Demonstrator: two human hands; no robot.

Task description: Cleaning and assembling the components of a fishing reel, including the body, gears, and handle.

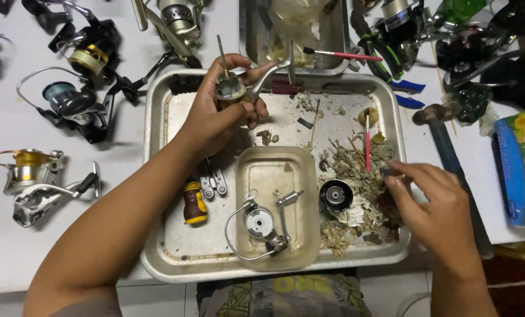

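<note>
Our left hand [221,114] has its grip pressed together around a partly stripped fishing reel body [232,89], the fingers wrapped about its housing, a thin shaft sticking up from it and a metal arm jutting toward the right; we hold it lifted above the far-left part of the big metal tray [156,258]. Our right hand [435,202] hovers at the tray's right edge with the fingertips drawn close, seemingly pinching at a small dark bit among the pile of greasy paper scraps [356,194], though we cannot tell whether anything is actually caught between them. We judge that we are in the cleaning stage of a teardown: one hand steadies the reel body while the other fetches wiping material or a small part. A next move would call for bringing the right hand across to the reel without loosening the left hold. Within the tray, a shallow plastic tub [274,176] at the near middle holds a rotor with its bail wire [259,226]; just right of the tub sits a dark spool [336,195]. Left of the tub lie a stubby yellow-handled screwdriver [194,203] and a folded multi-tool [213,183]. Beyond the tray's left edge, several whole spinning reels [36,182] rest on the white worktop [4,246].
</note>
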